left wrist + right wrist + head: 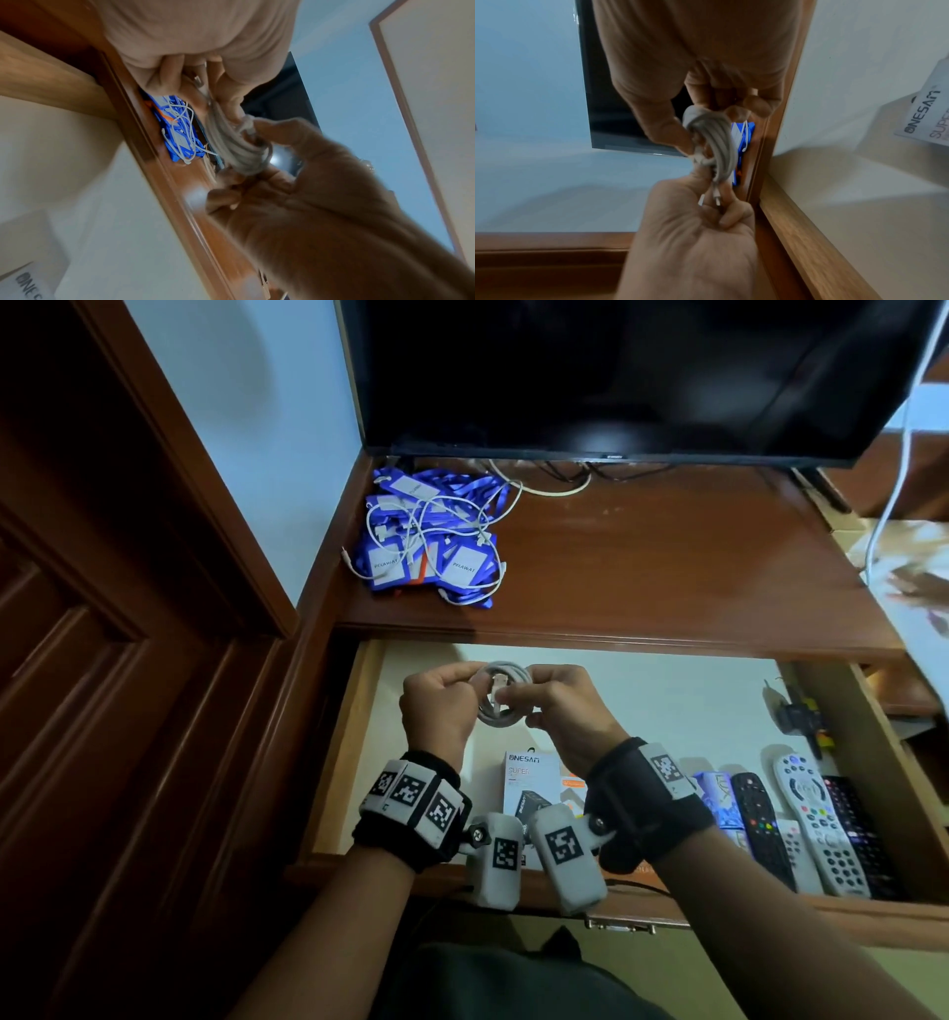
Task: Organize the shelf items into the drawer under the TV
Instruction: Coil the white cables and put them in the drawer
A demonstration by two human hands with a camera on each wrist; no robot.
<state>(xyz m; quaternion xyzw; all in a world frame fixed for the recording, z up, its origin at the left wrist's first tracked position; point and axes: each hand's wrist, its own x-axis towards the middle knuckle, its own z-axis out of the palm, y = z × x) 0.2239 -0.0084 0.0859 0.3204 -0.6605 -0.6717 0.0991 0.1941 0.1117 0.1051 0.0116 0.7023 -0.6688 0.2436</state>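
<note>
Both hands at frame centre hold the coiled white cable (pixel 500 693) over the open drawer (pixel 667 701): left hand (pixel 436 706) grip clamps the loop, right hand (pixel 565 711) grip pinches the plug end. Coiling step looks near finished; next, set it on bare drawer floor, then fetch blue lanyard pile (pixel 431 536) upper left on shelf (pixel 667 567)

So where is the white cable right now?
In the head view, the coiled white cable is held between the left hand and the right hand, above the open drawer, just below the shelf edge.
</note>
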